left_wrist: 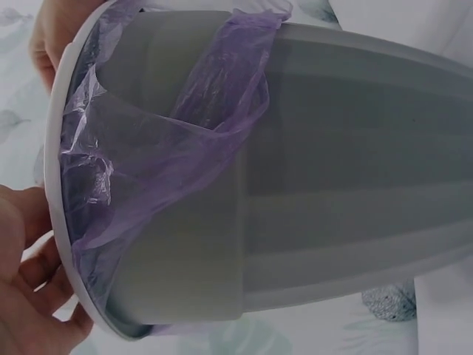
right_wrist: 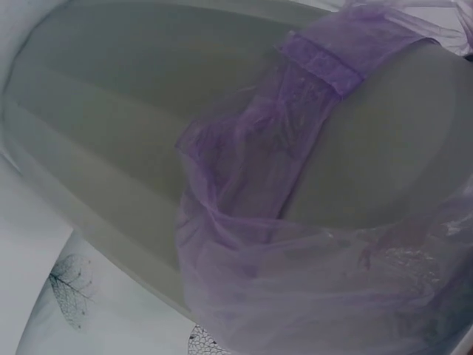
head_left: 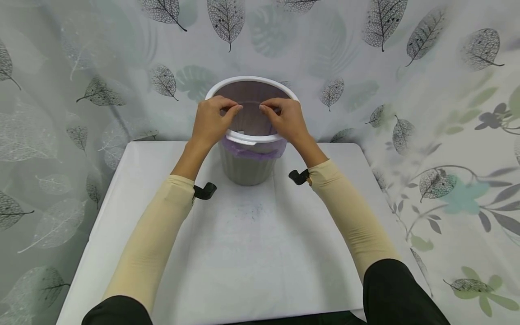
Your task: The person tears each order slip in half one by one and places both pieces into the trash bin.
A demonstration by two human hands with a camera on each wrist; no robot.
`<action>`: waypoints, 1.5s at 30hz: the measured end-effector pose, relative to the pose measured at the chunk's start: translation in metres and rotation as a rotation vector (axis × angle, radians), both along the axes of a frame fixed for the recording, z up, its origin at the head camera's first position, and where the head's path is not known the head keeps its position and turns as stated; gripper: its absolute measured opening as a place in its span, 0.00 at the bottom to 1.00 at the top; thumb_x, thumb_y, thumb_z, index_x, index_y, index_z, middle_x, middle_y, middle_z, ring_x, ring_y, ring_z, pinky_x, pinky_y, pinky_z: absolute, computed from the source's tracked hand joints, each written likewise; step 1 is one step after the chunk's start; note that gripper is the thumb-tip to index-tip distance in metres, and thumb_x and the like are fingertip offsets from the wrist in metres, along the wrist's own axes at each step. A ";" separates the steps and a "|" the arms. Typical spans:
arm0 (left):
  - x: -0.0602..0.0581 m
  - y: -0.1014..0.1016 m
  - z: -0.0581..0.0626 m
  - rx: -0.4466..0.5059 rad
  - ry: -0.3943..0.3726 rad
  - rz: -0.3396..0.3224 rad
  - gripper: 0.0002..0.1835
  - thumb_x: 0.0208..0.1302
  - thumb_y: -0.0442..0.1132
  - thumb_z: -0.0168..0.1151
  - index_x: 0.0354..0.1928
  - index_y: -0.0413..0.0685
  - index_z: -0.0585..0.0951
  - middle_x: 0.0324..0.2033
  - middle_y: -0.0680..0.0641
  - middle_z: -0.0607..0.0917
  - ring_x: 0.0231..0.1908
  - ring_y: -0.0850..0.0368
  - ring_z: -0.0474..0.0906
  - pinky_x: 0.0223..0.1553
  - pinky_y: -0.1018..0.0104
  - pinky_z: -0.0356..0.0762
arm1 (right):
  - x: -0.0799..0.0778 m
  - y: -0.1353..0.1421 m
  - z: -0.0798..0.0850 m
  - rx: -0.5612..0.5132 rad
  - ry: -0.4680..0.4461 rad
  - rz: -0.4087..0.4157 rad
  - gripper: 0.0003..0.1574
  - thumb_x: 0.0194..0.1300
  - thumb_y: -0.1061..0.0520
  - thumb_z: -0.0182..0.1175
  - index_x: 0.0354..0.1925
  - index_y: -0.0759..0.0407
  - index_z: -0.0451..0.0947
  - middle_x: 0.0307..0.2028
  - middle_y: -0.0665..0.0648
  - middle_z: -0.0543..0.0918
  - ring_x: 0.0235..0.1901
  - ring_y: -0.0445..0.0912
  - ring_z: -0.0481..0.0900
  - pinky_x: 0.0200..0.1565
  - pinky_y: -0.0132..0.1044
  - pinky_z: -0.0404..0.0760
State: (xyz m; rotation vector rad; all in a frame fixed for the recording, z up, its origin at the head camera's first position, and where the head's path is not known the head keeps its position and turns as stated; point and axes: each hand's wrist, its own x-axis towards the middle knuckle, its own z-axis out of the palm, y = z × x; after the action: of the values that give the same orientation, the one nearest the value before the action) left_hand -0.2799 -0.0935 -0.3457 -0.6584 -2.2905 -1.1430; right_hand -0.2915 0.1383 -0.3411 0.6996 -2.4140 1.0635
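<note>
A grey trash can (head_left: 248,167) with a white rim ring (head_left: 253,138) stands near the back of the table. A thin purple trash bag (left_wrist: 148,163) lines it and hangs crumpled over the outside below the ring. Above the can's mouth, my left hand (head_left: 213,118) is at the left and my right hand (head_left: 287,118) at the right, fingers bent, thumbs close to the index fingers. Anything thin between the fingertips is too small to make out. In the left wrist view the ring partly covers both hands. The right wrist view shows the folded purple bag (right_wrist: 251,155) without the hand.
The can stands on a white-covered table (head_left: 252,253) with small dark specks in front of it. A leaf-printed curtain (head_left: 284,40) hangs close behind the can and along both sides. Each wrist carries a small black camera mount (head_left: 205,191).
</note>
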 end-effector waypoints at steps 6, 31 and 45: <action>0.002 -0.005 -0.003 0.026 0.034 -0.022 0.11 0.71 0.39 0.71 0.43 0.36 0.91 0.37 0.41 0.89 0.38 0.47 0.85 0.44 0.51 0.81 | 0.004 0.001 0.000 0.008 0.035 0.008 0.12 0.75 0.57 0.66 0.46 0.65 0.89 0.40 0.58 0.90 0.37 0.49 0.88 0.43 0.41 0.85; 0.029 -0.050 -0.025 0.126 0.141 0.031 0.11 0.70 0.36 0.70 0.50 0.37 0.88 0.36 0.42 0.89 0.40 0.47 0.85 0.47 0.55 0.80 | 0.022 0.042 -0.017 -0.138 0.303 -0.215 0.11 0.71 0.64 0.62 0.47 0.67 0.88 0.40 0.60 0.90 0.42 0.55 0.84 0.47 0.53 0.81; 0.041 -0.094 -0.056 0.045 0.004 0.226 0.20 0.69 0.37 0.70 0.61 0.41 0.83 0.42 0.41 0.90 0.47 0.43 0.85 0.52 0.42 0.77 | 0.033 0.081 -0.053 -0.069 0.207 -0.310 0.21 0.69 0.61 0.61 0.57 0.68 0.84 0.52 0.65 0.87 0.52 0.63 0.82 0.55 0.58 0.77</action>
State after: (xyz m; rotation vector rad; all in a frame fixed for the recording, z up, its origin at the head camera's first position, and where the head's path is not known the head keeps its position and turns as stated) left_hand -0.2386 -0.1873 -0.4017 -0.3730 -2.2605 -1.0807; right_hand -0.2587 0.2193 -0.3940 0.3752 -2.2063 0.8950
